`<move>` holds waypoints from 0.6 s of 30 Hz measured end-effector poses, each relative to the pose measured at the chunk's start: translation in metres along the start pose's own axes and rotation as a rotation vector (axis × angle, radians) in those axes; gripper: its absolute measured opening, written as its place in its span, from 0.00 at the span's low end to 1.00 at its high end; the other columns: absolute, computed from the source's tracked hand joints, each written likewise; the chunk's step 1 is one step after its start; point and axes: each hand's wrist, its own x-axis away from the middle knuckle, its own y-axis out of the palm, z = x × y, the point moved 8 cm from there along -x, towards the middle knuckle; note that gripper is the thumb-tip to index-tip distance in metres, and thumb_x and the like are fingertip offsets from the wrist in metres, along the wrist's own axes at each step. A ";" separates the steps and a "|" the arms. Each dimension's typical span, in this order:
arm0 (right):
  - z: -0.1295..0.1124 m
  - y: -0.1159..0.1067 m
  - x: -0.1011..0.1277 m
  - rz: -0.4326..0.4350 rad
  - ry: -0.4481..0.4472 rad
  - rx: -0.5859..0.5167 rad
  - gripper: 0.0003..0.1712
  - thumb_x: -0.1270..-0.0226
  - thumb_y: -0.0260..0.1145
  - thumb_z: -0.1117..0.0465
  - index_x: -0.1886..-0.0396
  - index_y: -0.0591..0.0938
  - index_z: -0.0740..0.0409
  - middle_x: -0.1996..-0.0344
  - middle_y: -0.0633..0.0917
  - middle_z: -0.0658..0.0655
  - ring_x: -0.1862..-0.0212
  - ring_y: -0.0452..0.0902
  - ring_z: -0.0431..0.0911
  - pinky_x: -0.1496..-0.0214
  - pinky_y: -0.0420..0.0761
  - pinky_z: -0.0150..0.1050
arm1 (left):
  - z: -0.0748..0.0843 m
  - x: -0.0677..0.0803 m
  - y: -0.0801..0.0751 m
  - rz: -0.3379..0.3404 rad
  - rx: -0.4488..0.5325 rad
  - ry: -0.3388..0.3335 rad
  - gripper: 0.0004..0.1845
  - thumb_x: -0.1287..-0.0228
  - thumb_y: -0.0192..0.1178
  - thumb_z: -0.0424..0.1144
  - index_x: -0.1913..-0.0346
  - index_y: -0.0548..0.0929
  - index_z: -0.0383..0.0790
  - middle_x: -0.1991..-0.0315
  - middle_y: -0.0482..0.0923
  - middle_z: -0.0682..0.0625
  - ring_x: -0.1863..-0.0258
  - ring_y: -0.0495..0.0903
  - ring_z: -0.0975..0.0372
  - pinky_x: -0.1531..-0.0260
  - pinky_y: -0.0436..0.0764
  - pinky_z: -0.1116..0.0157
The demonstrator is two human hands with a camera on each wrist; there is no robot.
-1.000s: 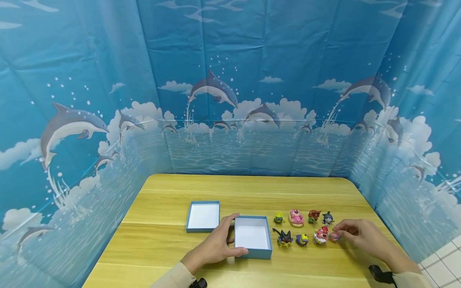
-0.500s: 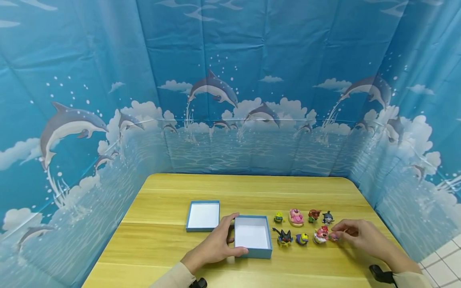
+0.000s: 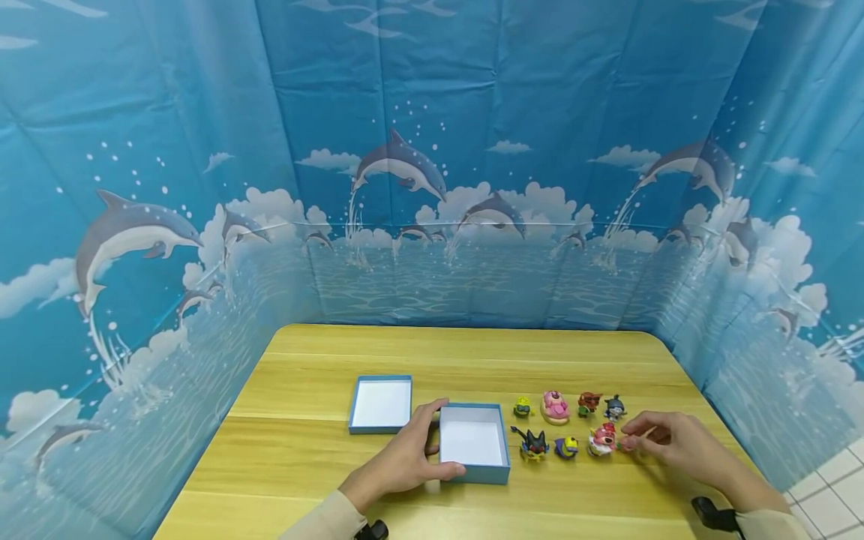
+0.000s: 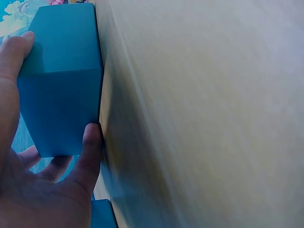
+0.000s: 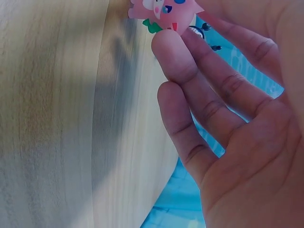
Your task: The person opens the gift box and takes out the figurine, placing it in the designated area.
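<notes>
My left hand [image 3: 405, 457] grips a blue box [image 3: 475, 474] with a white inside, its thumb on the near wall and its fingers round the left side. In the left wrist view the fingertips touch two outer walls of the box [image 4: 61, 104], which stands on the table. Over on the right, my right hand [image 3: 685, 442] pinches a small pink figurine [image 5: 172, 13] with blue eyes and a bit of green. Fingers partly hide it in the head view. Right beside it stands a pink figurine with a red top [image 3: 601, 441].
A shallow blue lid [image 3: 381, 405] lies inside up, left of the box. Between box and right hand stand several figurines, among them a black horned one [image 3: 534, 447], a yellow-and-purple one [image 3: 566, 448] and a pink one on a ring [image 3: 555, 407]. A dolphin-print curtain [image 3: 432, 285] surrounds the wooden table [image 3: 324, 352].
The small pink figurine has turned a little in my right fingers, and a bit of green now shows. My left hand and the box stay where they were.
</notes>
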 end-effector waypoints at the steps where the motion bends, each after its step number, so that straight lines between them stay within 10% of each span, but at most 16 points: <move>1: 0.000 0.000 0.000 0.000 0.004 0.000 0.04 0.18 0.79 0.56 0.50 0.96 0.47 0.56 0.98 0.48 0.60 0.93 0.35 0.57 0.92 0.35 | 0.000 0.000 0.000 -0.001 0.002 0.000 0.63 0.29 0.85 0.55 0.03 0.53 0.51 0.11 0.62 0.41 0.26 0.83 0.54 0.34 0.90 0.67; 18: -0.001 -0.002 0.003 0.010 0.056 0.008 0.07 0.16 0.78 0.54 0.47 0.95 0.50 0.54 0.98 0.51 0.61 0.93 0.35 0.57 0.91 0.35 | 0.001 0.000 0.001 -0.010 0.026 0.001 0.62 0.27 0.85 0.53 0.03 0.53 0.50 0.11 0.62 0.40 0.24 0.82 0.53 0.34 0.90 0.68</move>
